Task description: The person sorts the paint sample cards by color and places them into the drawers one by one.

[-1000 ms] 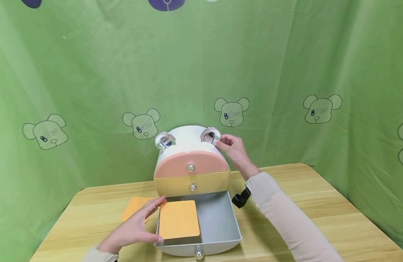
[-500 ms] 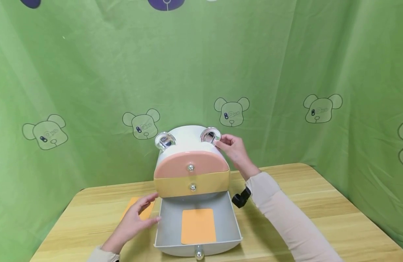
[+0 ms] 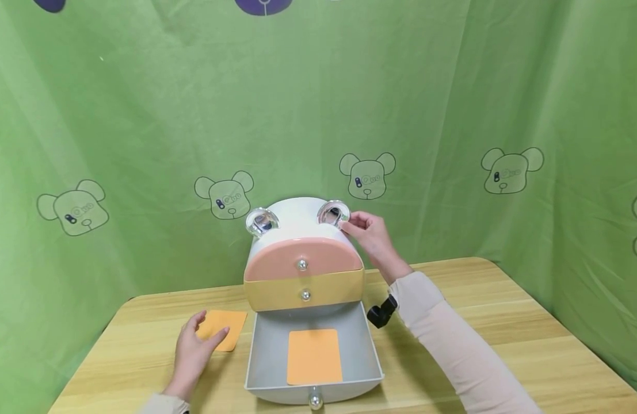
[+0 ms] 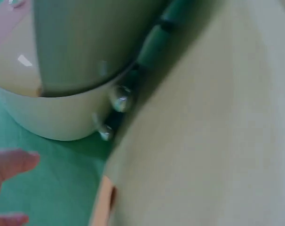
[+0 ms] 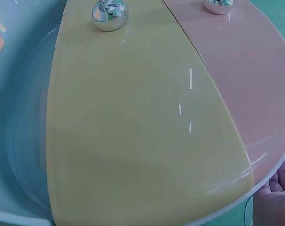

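A small cartoon-faced drawer cabinet (image 3: 297, 221) has a white top with silver ring-shaped ears. Its grey bottom drawer (image 3: 266, 345) is pulled out, and an orange card (image 3: 314, 356) lies flat inside. My right hand (image 3: 369, 236) pinches the cabinet's right silver ear (image 3: 334, 213) between thumb and fingers. Left of the drawer, my left hand (image 3: 191, 351) is spread with thumb and fingers apart over a second orange card (image 3: 230, 330) on the table. In the left wrist view, the edge of an orange card (image 4: 102, 202) appears near my fingertips.
Pink (image 3: 277, 261) and yellow (image 3: 277, 293) drawers with round silver knobs sit closed above the grey one. The wooden table (image 3: 479, 310) backs onto a green curtain (image 3: 427, 103) with bear prints. A black wrist camera (image 3: 381, 313) hangs by my right sleeve.
My left hand let go of an orange card in the grey drawer, then moved left to the other card on the table. The right hand stayed at the ear.
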{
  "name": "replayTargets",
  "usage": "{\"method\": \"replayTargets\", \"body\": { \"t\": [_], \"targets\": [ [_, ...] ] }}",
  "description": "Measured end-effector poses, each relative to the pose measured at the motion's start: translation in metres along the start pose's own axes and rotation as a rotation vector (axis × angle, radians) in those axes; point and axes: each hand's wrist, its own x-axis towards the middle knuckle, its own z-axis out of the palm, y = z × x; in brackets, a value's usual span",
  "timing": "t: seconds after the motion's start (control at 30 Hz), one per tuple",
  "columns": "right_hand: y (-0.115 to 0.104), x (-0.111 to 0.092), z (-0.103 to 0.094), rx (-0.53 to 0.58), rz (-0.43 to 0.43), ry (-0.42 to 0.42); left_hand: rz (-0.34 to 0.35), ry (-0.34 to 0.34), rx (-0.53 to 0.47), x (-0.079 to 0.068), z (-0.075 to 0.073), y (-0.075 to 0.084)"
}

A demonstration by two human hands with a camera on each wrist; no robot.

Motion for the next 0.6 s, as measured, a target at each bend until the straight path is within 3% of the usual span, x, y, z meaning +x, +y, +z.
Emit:
{"method": "replayTargets", "body": {
  "t": [0.1, 0.23, 0.6],
  "targets": [
    [0.0, 0.0, 0.0, 0.0, 0.002, -0.001, -0.039, 0.049, 0.099, -0.003, 0.001, -0.004],
    [0.001, 0.001, 0.0, 0.001, 0.008, -0.003, -0.086, 0.082, 0.147, -0.006, 0.003, -0.01],
    [0.001, 0.0, 0.0, -0.005, 0.008, -0.002, -0.149, 0.026, 0.199, -0.01, 0.007, -0.022]
  ]
}}
